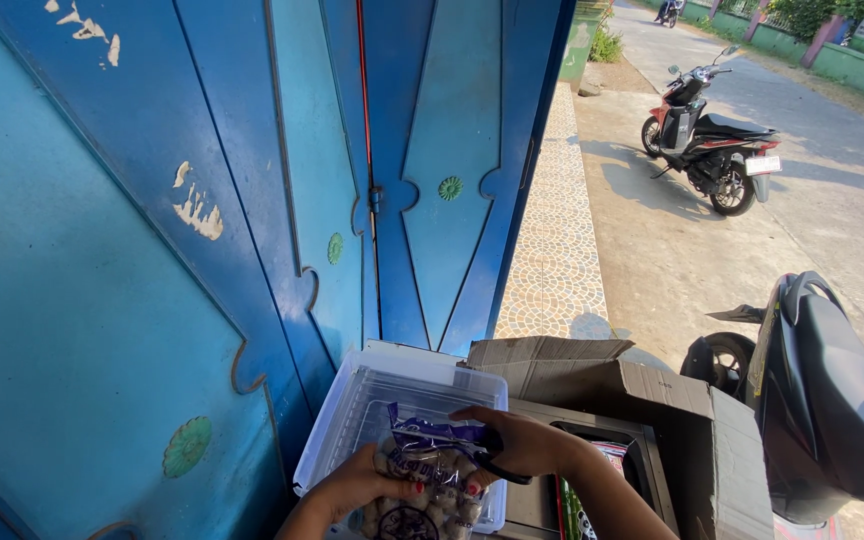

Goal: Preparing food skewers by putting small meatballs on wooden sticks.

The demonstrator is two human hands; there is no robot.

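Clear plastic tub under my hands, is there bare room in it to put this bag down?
The clear plastic tub shows bare floor at its far end, between the back rim and the bag of meatballs. The near end is crowded: left hand, right hand with black scissors, and the bag. The cardboard box crowds its right side.

The bag of meatballs (pixel 430 480) is thin clear plastic film, shiny and crinkled, with purple print. The storage box (pixel 372 400) under it is see-through plastic, smooth with a cloudy sheen. The cardboard box (pixel 602 385) looks matt brown and a bit rough at the flaps. The blue door (pixel 152 250) is painted, fairly matt, flaking off in the upper left. The scooter seat (pixel 837 400) is dark and smooth with a dull shine.
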